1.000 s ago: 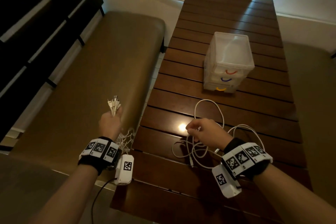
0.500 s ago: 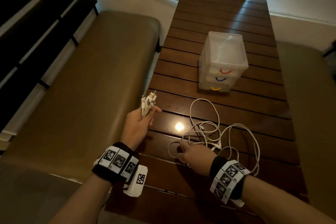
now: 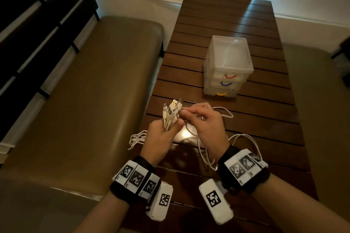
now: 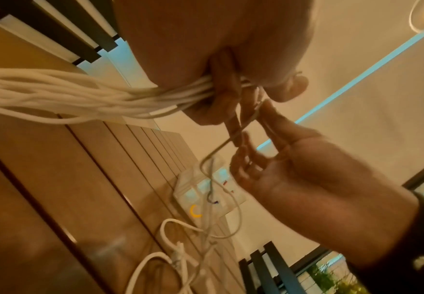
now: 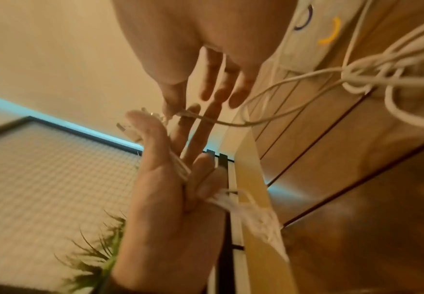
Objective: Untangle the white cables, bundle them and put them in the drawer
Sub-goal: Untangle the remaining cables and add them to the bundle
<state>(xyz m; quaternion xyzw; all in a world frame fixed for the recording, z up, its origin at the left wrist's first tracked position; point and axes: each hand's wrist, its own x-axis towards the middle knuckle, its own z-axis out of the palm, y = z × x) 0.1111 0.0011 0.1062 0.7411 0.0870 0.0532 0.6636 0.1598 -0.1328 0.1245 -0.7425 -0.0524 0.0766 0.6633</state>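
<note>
My left hand (image 3: pixel 167 128) grips a bunch of white cable ends (image 3: pixel 170 112), plugs pointing up, at the table's left edge. The strands (image 4: pixel 80 95) trail out below that fist and hang off the edge. My right hand (image 3: pixel 186 111) pinches one cable end between thumb and forefinger right beside the plugs; in the right wrist view that cable (image 5: pixel 206 119) runs from the pinch back to the loose white loops (image 3: pixel 244 143) on the table. The clear plastic drawer unit (image 3: pixel 228 66), with red, blue and yellow handles, stands farther back with its drawers pushed in.
The dark slatted wooden table (image 3: pixel 217 24) runs away from me. A brown padded bench (image 3: pixel 85 100) lies to its left with a black slatted frame (image 3: pixel 37 24) behind, and another bench (image 3: pixel 322 119) to its right. A lamp glare (image 3: pixel 185 134) shines between my hands.
My left hand carried the plug bunch right, over the table edge. My right hand lifted off the loose loops with one cable end and brought it to the bunch.
</note>
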